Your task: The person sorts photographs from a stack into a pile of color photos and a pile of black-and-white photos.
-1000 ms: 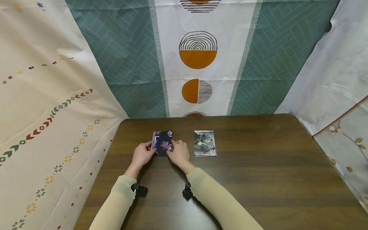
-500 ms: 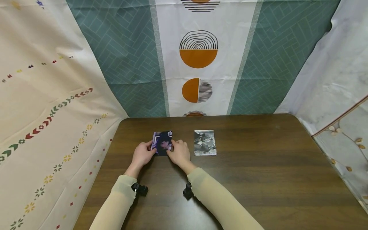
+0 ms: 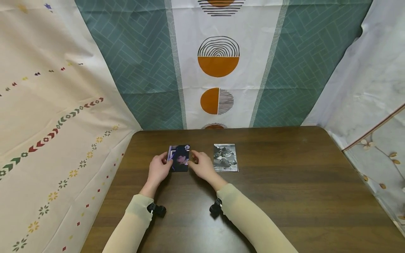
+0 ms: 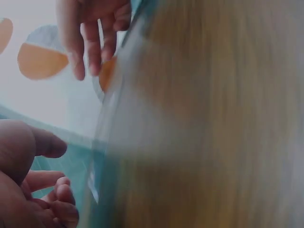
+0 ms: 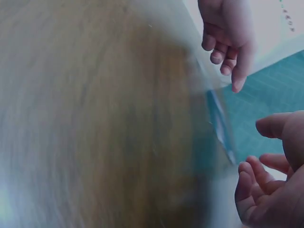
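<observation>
A dark purple picture card (image 3: 180, 158) lies flat toward the left of the wooden table. My left hand (image 3: 159, 168) is at its left side, thumb tip overlapping the card's edge in the head view. To the card's right, my right hand (image 3: 202, 165) has its thumb and fingers spread apart, fingertips close to the right edge. In the left wrist view, nothing shows between the thumb and fingers of the left hand (image 4: 28, 175). The right wrist view likewise shows the right hand (image 5: 275, 171) holding nothing.
A black-and-white picture card (image 3: 225, 157), with another edge showing under it, lies to the right of my right hand. The wooden table (image 3: 284, 182) reaches back to a patterned cloth (image 3: 152, 70). More cloth hangs at both sides.
The right hand has drawn back to the right, off the purple picture card. The left hand's grip on its left side has loosened. The card has stayed in nearly the same place.
</observation>
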`<state>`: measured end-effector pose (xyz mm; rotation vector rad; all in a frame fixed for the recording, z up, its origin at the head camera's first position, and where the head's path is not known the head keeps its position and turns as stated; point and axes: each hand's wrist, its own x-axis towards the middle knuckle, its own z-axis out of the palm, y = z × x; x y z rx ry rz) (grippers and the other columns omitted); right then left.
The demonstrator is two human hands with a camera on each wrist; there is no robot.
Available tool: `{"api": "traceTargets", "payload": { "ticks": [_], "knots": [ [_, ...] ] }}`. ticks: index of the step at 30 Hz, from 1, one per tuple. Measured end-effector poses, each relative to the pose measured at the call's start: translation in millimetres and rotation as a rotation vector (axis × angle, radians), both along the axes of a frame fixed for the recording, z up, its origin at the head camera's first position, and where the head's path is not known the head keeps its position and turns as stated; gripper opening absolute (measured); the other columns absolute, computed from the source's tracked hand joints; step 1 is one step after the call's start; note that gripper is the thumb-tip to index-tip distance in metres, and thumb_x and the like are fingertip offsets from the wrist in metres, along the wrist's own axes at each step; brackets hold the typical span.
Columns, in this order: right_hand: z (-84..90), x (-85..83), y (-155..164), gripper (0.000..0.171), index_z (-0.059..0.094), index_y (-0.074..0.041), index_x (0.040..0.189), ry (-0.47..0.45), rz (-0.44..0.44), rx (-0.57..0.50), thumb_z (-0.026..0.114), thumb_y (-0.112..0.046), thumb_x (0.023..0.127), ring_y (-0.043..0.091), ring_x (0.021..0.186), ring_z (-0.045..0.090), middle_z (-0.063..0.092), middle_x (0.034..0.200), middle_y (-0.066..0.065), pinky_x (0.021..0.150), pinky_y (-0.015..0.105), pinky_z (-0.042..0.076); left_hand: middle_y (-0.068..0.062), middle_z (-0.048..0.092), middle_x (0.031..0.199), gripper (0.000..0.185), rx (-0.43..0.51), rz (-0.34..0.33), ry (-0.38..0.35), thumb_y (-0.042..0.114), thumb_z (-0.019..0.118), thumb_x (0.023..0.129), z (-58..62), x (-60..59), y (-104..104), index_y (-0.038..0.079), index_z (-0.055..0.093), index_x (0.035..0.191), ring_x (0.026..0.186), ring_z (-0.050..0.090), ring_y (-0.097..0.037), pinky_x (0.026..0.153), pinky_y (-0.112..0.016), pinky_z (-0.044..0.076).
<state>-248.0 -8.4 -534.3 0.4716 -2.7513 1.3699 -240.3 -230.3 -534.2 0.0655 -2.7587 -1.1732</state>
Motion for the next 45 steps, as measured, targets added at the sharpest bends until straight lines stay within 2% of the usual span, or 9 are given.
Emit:
{"api": "traceTargets", "payload": {
  "ticks": [2,6,12,15,20,26,33,40,45],
  "knots": [
    [5.0,0.6,12.2,0.053,0.063,0.002,0.145,0.02,-0.02,-0.023,0.074,-0.02,0.098,0.028,0.105,0.068,0.07,0.122,0.014,0.094,0.045,0.053,-0.013,0.057,0.094,0.049,0.035,0.008,0.035,0.016,0.072,0.099,3.8,1.6,11.7,-0.008,0.065,0.141,0.088,0.054,-0.03,0.077,-0.04,0.04],
    [13.5,1.1,38.9,0.054,0.061,-0.001,0.149,0.015,-0.06,-0.055,0.073,-0.022,0.101,0.031,0.112,0.069,0.068,0.13,0.016,0.098,0.048,0.054,-0.011,0.059,0.094,0.046,0.114,-0.032,0.075,0.014,0.072,0.099,11.2,4.4,39.0,-0.007,0.067,0.139,0.081,0.054,-0.025,0.072,-0.036,0.041],
    [18.5,4.5,79.9,0.054,0.059,-0.001,0.151,-0.019,-0.101,-0.086,0.072,-0.022,0.104,0.034,0.114,0.067,0.066,0.136,0.02,0.096,0.051,0.054,-0.006,0.061,0.092,0.042,0.171,-0.114,0.064,0.012,0.072,0.099,8.8,6.2,81.6,-0.005,0.069,0.137,0.079,0.054,-0.017,0.071,-0.03,0.045],
    [18.0,6.2,100.0,0.054,0.06,0.0,0.15,-0.018,-0.133,-0.094,0.072,-0.021,0.102,0.035,0.114,0.068,0.065,0.136,0.019,0.094,0.052,0.055,-0.006,0.061,0.093,0.043,0.195,-0.152,0.05,0.012,0.072,0.099,6.8,6.9,100.5,-0.006,0.068,0.138,0.08,0.055,-0.017,0.073,-0.031,0.045],
    [13.0,7.9,132.4,0.053,0.06,0.002,0.149,-0.033,-0.178,-0.097,0.072,-0.022,0.102,0.037,0.117,0.067,0.064,0.139,0.021,0.096,0.054,0.054,-0.006,0.061,0.094,0.045,0.243,-0.178,0.022,0.013,0.072,0.099,6.3,6.7,124.4,-0.006,0.067,0.139,0.082,0.055,-0.018,0.075,-0.032,0.046],
    [6.6,10.9,163.1,0.051,0.062,0.001,0.148,-0.075,-0.224,-0.12,0.07,-0.022,0.103,0.037,0.119,0.064,0.064,0.138,0.021,0.1,0.054,0.051,-0.004,0.059,0.089,0.043,0.25,-0.174,0.022,0.013,0.072,0.098,3.4,4.5,141.5,-0.005,0.069,0.137,0.079,0.054,-0.016,0.073,-0.032,0.044],
    [8.6,14.7,181.3,0.047,0.065,0.001,0.145,-0.094,-0.247,-0.176,0.07,-0.02,0.103,0.037,0.12,0.064,0.07,0.131,0.02,0.101,0.053,0.05,-0.002,0.059,0.087,0.041,0.256,-0.179,0.013,0.014,0.073,0.098,0.3,4.0,157.3,-0.002,0.072,0.135,0.076,0.053,-0.015,0.07,-0.032,0.043],
    [5.6,13.6,181.8,0.047,0.065,0.002,0.144,-0.098,-0.252,-0.128,0.07,-0.02,0.103,0.038,0.12,0.066,0.071,0.13,0.02,0.102,0.053,0.051,-0.002,0.058,0.09,0.043,0.376,-0.154,-0.061,0.014,0.071,0.1,0.7,5.0,166.0,-0.002,0.068,0.14,0.08,0.052,-0.016,0.072,-0.033,0.042],
    [-7.7,17.7,175.9,0.054,0.059,0.004,0.149,-0.152,-0.228,-0.107,0.071,-0.02,0.103,0.039,0.123,0.063,0.069,0.133,0.021,0.105,0.055,0.049,-0.003,0.059,0.091,0.043,0.397,-0.129,-0.087,0.013,0.072,0.1,-5.2,7.6,166.0,-0.002,0.067,0.141,0.084,0.053,-0.018,0.075,-0.034,0.043]
  ]
}}
